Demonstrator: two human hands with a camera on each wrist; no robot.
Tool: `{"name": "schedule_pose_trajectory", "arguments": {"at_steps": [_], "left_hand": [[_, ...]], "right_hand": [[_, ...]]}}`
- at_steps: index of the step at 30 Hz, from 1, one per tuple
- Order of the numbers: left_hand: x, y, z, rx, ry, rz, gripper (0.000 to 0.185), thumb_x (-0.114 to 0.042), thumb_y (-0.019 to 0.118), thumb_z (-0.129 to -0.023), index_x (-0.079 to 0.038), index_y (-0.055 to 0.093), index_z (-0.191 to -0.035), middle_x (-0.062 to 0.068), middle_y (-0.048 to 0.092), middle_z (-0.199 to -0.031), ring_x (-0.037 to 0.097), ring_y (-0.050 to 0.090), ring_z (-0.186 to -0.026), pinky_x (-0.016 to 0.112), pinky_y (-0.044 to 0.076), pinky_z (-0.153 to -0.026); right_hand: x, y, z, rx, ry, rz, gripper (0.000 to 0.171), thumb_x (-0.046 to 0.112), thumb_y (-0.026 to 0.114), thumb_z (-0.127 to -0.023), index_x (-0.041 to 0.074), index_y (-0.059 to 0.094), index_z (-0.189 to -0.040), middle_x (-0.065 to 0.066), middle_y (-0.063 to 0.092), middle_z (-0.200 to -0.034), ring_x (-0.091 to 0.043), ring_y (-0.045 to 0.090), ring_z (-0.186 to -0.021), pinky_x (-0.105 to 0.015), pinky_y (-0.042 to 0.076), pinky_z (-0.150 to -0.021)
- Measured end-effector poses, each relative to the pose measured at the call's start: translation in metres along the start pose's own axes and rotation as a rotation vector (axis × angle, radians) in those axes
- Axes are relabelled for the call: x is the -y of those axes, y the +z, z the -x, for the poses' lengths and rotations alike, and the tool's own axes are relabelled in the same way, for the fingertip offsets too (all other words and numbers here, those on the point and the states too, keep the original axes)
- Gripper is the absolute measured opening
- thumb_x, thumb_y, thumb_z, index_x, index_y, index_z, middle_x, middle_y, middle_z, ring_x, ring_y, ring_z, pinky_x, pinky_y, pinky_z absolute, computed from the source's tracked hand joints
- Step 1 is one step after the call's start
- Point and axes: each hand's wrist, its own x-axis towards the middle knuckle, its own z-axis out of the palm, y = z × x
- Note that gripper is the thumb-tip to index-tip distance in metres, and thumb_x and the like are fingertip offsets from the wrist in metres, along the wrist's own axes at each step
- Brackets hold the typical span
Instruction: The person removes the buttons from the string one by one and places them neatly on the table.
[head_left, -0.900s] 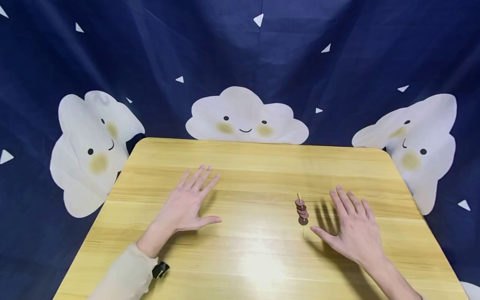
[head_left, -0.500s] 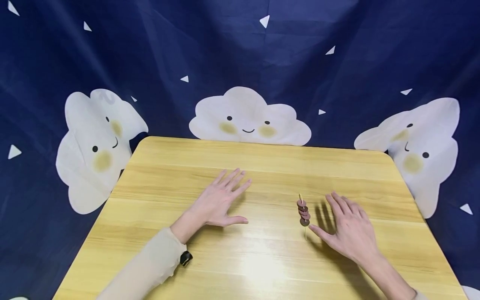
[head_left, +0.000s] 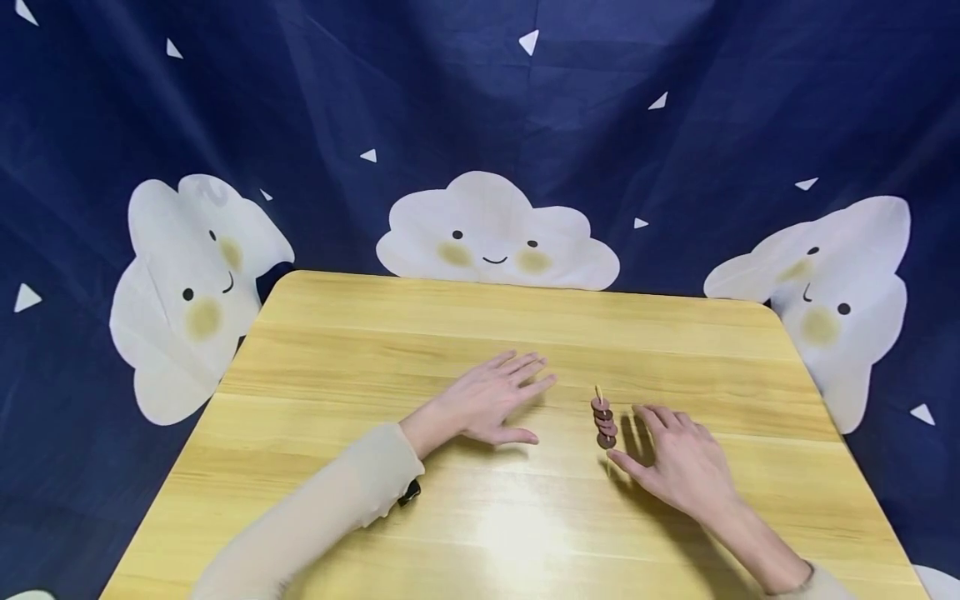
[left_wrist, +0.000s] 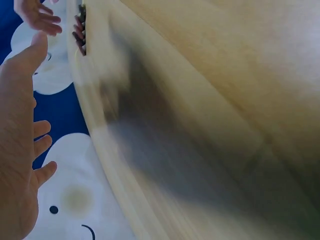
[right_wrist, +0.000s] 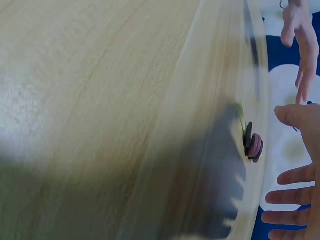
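A thin wooden skewer (head_left: 603,421) threaded with several dark brown discs lies on the light wooden table (head_left: 420,333), right of the middle. My left hand (head_left: 497,402) hovers flat just left of it, fingers straight and spread, holding nothing. My right hand (head_left: 660,450) is just right of the skewer with relaxed fingers, its thumb tip close to the skewer's lower end; whether it touches is unclear. The left wrist view shows the left hand (left_wrist: 20,150), the skewer (left_wrist: 80,31) and the right hand (left_wrist: 37,15) beyond. In the right wrist view the discs (right_wrist: 253,145) sit beside the right hand (right_wrist: 300,150).
A dark blue cloth backdrop (head_left: 480,100) printed with white smiling clouds hangs behind and around the table. The table's rounded far corners and side edges are in view. A small black object (head_left: 408,493) sits at the left sleeve's cuff.
My left hand has slid rightward across the table toward the skewer. My right hand has shifted slightly left, thumb nearer the skewer's lower end. The skewer has stayed put.
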Motion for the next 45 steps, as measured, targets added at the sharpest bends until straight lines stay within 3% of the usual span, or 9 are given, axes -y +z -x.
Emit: {"name": "schedule_pose_trajectory", "arguments": {"at_steps": [11, 18, 33, 39, 45], "left_hand": [[-0.006, 0.011, -0.041, 0.076, 0.041, -0.037, 0.075, -0.062, 0.043, -0.107, -0.017, 0.032, -0.166, 0.012, 0.04, -0.169, 0.03, 0.038, -0.158, 0.047, 0.032, -0.131], [-0.009, 0.021, -0.059, 0.109, 0.045, -0.025, 0.066, -0.057, 0.041, -0.11, -0.018, 0.038, -0.163, 0.01, 0.048, -0.164, 0.028, 0.046, -0.154, 0.043, 0.036, -0.129], [-0.021, 0.032, -0.09, 0.095, 0.044, 0.015, 0.054, -0.048, 0.044, -0.111, -0.02, 0.045, -0.158, 0.007, 0.056, -0.156, 0.026, 0.054, -0.146, 0.04, 0.044, -0.124], [-0.023, 0.034, -0.1, 0.054, 0.055, 0.004, 0.048, -0.046, 0.046, -0.112, -0.021, 0.05, -0.153, 0.002, 0.059, -0.147, 0.021, 0.061, -0.135, 0.035, 0.052, -0.114], [-0.024, 0.032, -0.106, 0.074, 0.029, 0.031, 0.05, -0.045, 0.047, -0.111, -0.024, 0.047, -0.157, 0.003, 0.057, -0.152, 0.024, 0.057, -0.14, 0.038, 0.051, -0.116]], "right_hand": [[0.002, 0.009, -0.002, 0.032, -0.027, -0.019, 0.065, 0.055, 0.084, -0.081, 0.005, 0.073, -0.121, -0.016, 0.075, -0.115, -0.038, 0.072, -0.099, -0.055, 0.061, -0.083], [0.002, 0.015, -0.005, 0.046, -0.025, -0.004, 0.058, 0.053, 0.083, -0.082, 0.007, 0.075, -0.115, -0.013, 0.075, -0.107, -0.033, 0.071, -0.093, -0.05, 0.061, -0.078], [0.002, 0.019, -0.004, 0.018, -0.033, 0.022, 0.052, 0.05, 0.087, -0.08, 0.007, 0.077, -0.108, -0.009, 0.072, -0.094, -0.025, 0.065, -0.08, -0.041, 0.057, -0.063], [0.003, 0.019, -0.007, 0.032, -0.038, 0.037, 0.051, 0.05, 0.087, -0.081, 0.007, 0.077, -0.106, -0.011, 0.072, -0.095, -0.024, 0.064, -0.078, -0.041, 0.058, -0.063], [0.004, 0.021, -0.01, 0.027, -0.056, 0.053, 0.048, 0.051, 0.085, -0.082, 0.009, 0.077, -0.102, -0.011, 0.072, -0.097, -0.026, 0.066, -0.081, -0.041, 0.059, -0.064]]}}
